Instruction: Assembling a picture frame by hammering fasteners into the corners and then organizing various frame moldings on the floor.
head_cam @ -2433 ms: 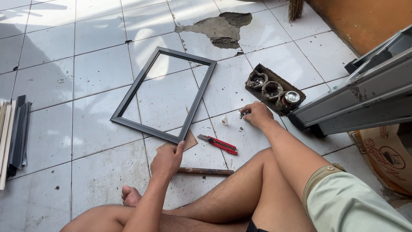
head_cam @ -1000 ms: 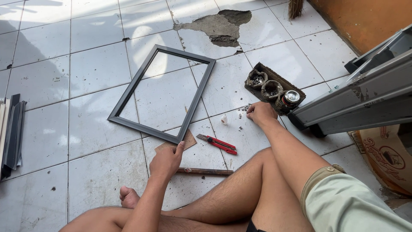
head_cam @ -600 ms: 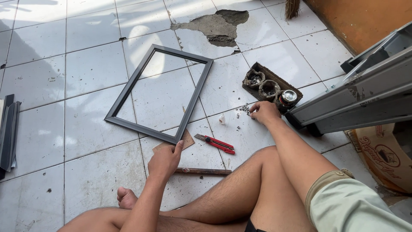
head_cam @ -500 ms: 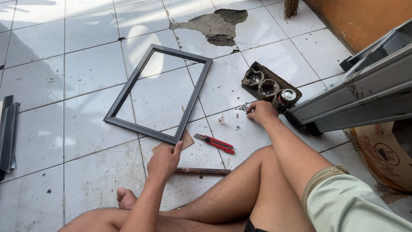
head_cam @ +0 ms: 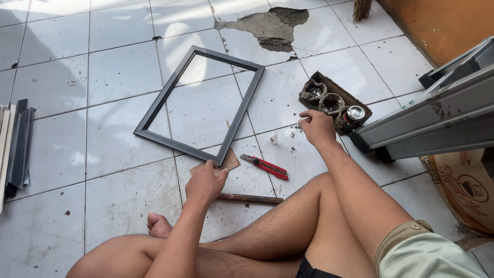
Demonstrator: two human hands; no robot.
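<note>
A dark rectangular metal frame lies flat on the tiled floor. My left hand rests at its near corner, fingers on a small brown cardboard piece under that corner. My right hand hovers over several small screws on the tile, fingertips pinched together; whether they hold a screw is too small to tell. A red utility knife lies between my hands, and a rusty rod lies beside my knee.
A dark tray holding three tins stands just beyond my right hand. Long grey metal profiles lie at the right over a cardboard box. Dark strips are stacked at the left edge. A broken tile patch is at the top.
My right hand has shifted a little toward the tin tray and lifted over the screws. My left hand stays at the frame corner. The view has drifted slightly.
</note>
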